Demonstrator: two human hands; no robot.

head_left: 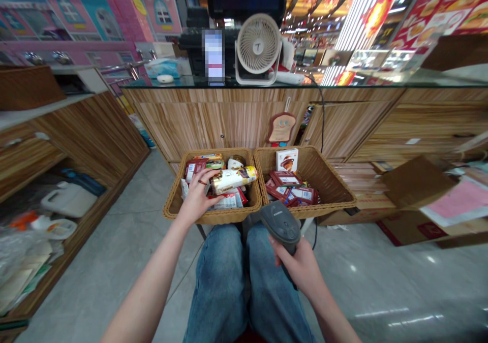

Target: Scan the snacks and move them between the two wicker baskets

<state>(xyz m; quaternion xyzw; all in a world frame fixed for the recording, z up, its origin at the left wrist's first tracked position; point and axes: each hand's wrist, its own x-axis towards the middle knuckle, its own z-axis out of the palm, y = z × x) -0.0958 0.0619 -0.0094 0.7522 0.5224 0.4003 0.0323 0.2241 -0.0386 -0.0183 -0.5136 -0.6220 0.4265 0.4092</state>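
Head view: left hand (197, 194) holds package (235, 179), right hand (301, 264) scanner (281, 224).

A long, rounded white pack (235, 179) with yellow and dark brown print lies slantwise, its right end a little farther off than its left, over the goods in the left wicker basket (229, 215); the left hand (199, 194) grasps its near end. The dark grey handheld scanner (280, 223) sits by its handle in the right hand (299, 262), broad rounded head pointing toward the baskets, smooth top facing up.
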